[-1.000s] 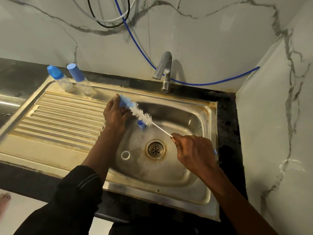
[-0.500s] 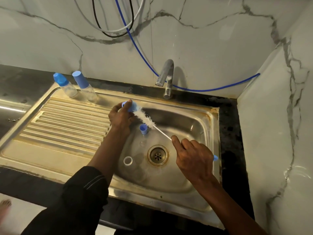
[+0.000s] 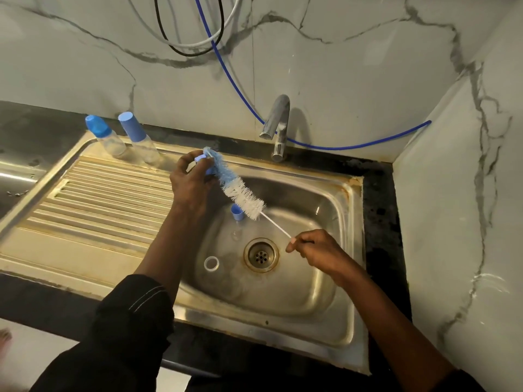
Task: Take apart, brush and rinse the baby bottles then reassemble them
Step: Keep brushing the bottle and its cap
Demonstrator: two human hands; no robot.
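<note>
My left hand (image 3: 192,182) holds a small blue bottle part (image 3: 201,159) over the sink's left edge. The blue-and-white bottle brush (image 3: 235,188) lies against that part, and my right hand (image 3: 317,250) grips its thin white handle. In the steel sink basin (image 3: 311,278) stand a blue cap (image 3: 236,213), a white ring (image 3: 211,263) and a clear piece near the drain (image 3: 261,254). Two baby bottles with blue caps (image 3: 106,135) (image 3: 140,138) stand at the back of the draining board.
A chrome tap (image 3: 278,125) stands behind the basin with no water running. A blue hose (image 3: 353,147) and other cables hang on the marble wall. The ribbed draining board (image 3: 107,202) lies left. A marble side wall (image 3: 452,222) closes the right.
The brush has slid back out along the blue part, showing more bristles. My right hand has drawn toward me and to the right. The camera has tilted slightly.
</note>
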